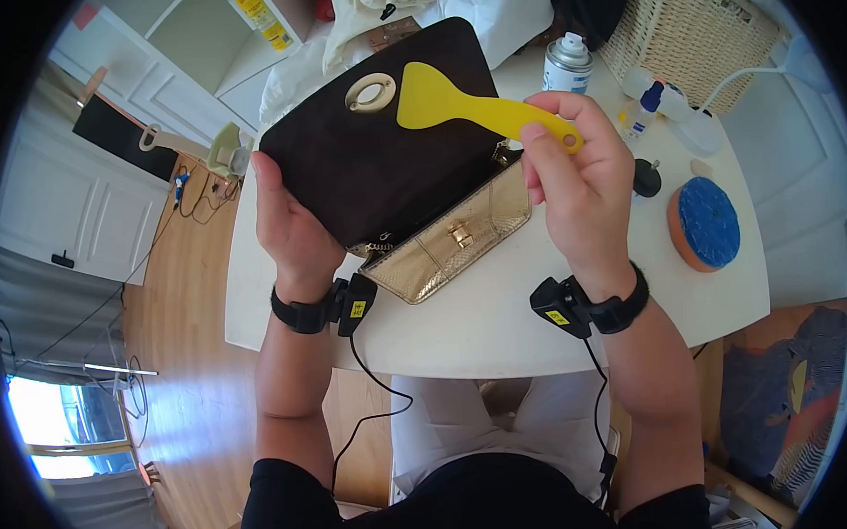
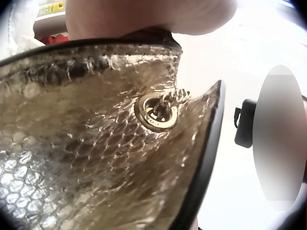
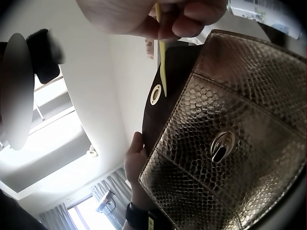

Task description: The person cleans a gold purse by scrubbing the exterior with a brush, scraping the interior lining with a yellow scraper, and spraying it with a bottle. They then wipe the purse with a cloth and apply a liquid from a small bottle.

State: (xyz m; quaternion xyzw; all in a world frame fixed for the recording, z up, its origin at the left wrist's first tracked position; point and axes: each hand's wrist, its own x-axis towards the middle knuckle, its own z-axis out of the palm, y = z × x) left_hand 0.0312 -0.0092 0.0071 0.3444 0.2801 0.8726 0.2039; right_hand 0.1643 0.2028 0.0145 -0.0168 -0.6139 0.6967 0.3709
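A gold snakeskin-textured handbag (image 1: pixel 486 215) is tilted above the table, its flap (image 1: pixel 333 173) folded back so the dark brown lining faces up. An oval metal ring (image 1: pixel 372 93) sits in the flap, and a turn-lock (image 3: pixel 223 147) is on the bag's front. My left hand (image 1: pixel 298 237) grips the bag's left side, thumb along the flap edge, other fingers hidden beneath. With my right hand (image 1: pixel 585 182) I pinch the handle of a yellow plastic scraper (image 1: pixel 438 102); its wide blade lies over the lining beside the ring. A chain passes through a side eyelet (image 2: pixel 156 112).
Behind the bag stand a spray can (image 1: pixel 569 64), a small blue-capped bottle (image 1: pixel 641 112) and a woven basket (image 1: pixel 683 40). To the right on the white table (image 1: pixel 496 332) is a round blue-topped pad (image 1: pixel 708 223). White cloth (image 1: pixel 492 24) lies at the back.
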